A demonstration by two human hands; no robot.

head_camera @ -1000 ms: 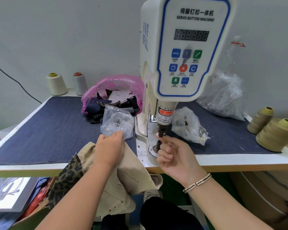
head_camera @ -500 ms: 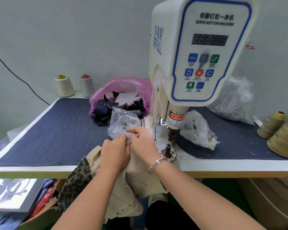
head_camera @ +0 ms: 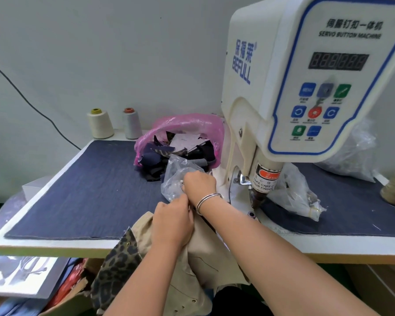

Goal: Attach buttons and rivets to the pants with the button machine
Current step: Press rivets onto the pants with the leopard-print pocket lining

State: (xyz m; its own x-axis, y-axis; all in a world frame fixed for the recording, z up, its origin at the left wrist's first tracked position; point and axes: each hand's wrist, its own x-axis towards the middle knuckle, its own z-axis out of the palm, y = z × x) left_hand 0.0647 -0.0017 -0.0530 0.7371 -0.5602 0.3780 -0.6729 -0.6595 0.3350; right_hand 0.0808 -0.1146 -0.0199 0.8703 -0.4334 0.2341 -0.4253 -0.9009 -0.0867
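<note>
R hand [head_camera: 199,184] curled in clear bag [head_camera: 177,179]; L hand [head_camera: 172,221] gripping pants [head_camera: 205,254].

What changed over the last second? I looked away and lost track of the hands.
The right hand left the machine's die post, crossed left and reached into the clear bag of parts. The left hand stayed gripping the tan pants at the table edge. Bags and thread cones did not move.

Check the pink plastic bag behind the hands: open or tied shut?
Open. The pink plastic bag gapes at its mouth, with dark fabric scraps showing inside and spilling toward the front.
</note>
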